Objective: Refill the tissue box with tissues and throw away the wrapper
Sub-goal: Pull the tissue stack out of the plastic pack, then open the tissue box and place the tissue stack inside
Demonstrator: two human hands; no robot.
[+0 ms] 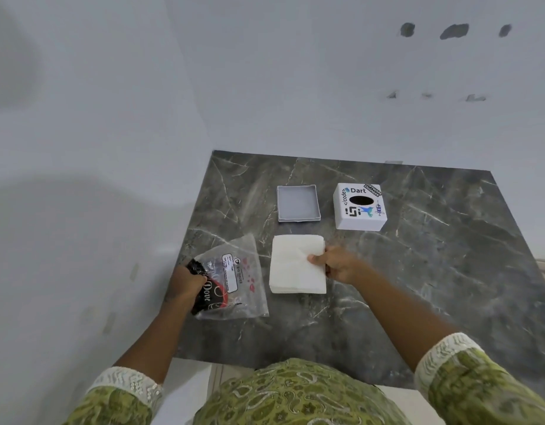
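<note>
A white stack of tissues (292, 265) lies flat on the dark marble table (418, 271). My right hand (335, 263) grips the stack's right edge, thumb on top. To the left lies the clear plastic wrapper (237, 277) with black and red print, flattened on the table. My left hand (185, 283) holds its black left end. Behind the tissues sits the box's shallow grey base tray (298, 204), open side up. To its right stands the white tissue box cover (360, 207) with stickers and a dark oval slot on top.
The table stands in a corner between two pale walls. Its left edge runs close to the wrapper, its near edge is at my body. My green patterned sleeves show at the bottom.
</note>
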